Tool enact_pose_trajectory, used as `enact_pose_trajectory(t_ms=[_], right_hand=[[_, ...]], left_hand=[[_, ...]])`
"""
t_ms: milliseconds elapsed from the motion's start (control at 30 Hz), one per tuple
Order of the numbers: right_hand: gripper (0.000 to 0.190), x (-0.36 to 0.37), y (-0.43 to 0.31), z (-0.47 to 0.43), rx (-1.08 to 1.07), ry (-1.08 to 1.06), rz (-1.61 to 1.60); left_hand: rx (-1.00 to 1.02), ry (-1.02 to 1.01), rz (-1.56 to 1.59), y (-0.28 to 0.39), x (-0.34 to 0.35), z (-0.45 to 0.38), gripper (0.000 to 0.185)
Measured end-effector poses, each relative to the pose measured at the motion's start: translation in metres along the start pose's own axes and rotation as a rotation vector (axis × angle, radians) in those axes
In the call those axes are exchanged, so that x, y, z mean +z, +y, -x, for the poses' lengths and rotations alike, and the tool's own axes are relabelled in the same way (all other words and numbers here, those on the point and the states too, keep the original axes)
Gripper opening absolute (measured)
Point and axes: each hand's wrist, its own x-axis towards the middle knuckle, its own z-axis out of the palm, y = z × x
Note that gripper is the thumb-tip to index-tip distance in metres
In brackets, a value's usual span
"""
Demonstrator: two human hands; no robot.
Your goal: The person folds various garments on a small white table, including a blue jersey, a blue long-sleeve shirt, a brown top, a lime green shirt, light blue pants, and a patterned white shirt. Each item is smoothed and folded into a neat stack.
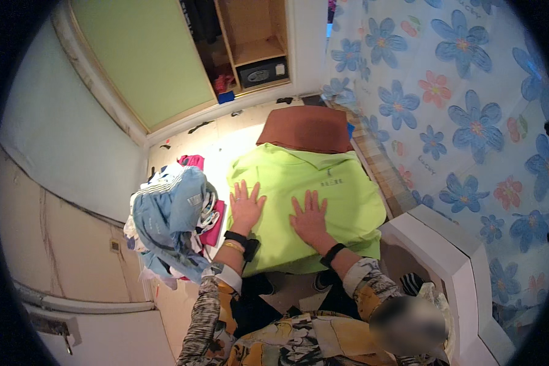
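Note:
A lime-green shirt (274,238) with a collar and small dark print lies spread out before me, its lower edge towards my body. My left hand (247,208) rests flat on its left part, fingers spread, with a ring on one finger. Flat on the middle of the shirt lies my right hand (310,218), also with fingers apart. Both wrists bear black bands. Just beyond the collar sits a folded brown cloth (304,128). To the left is a heap of clothes with blue-grey trousers (169,215) with white stripes on top.
A magenta cloth (214,224) lies under the heap's right side. Behind stands a wardrobe with a green sliding door (142,59) and a black safe (261,72). A flowered curtain (439,114) hangs at the right, above a white angular ledge (448,256). A door handle (66,341) is at lower left.

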Motion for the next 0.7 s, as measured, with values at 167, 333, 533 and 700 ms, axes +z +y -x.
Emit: enact_pose_trajectory(t_ms=[167,333,533,700], right_hand=[[0.058,-0.002,-0.024,0.002,-0.026,-0.053,-0.03],[0.054,-0.006,-0.019,0.005,-0.14,0.033,-0.115],[0.04,-0.022,0.112,-0.044,0.218,0.368,-0.134],[0.044,-0.054,0.192,-0.051,0.854,0.135,-0.131]], left_hand=[[-0.009,0.032,-0.051,-0.023,-0.005,-0.001,0.055],[0.016,0.023,-0.017,-0.037,-0.009,-0.003,0.055],[-0.03,-0.033,-0.119,-0.018,-0.003,0.001,0.055],[0.03,0.1,-0.147,-0.013,0.009,0.012,0.054]])
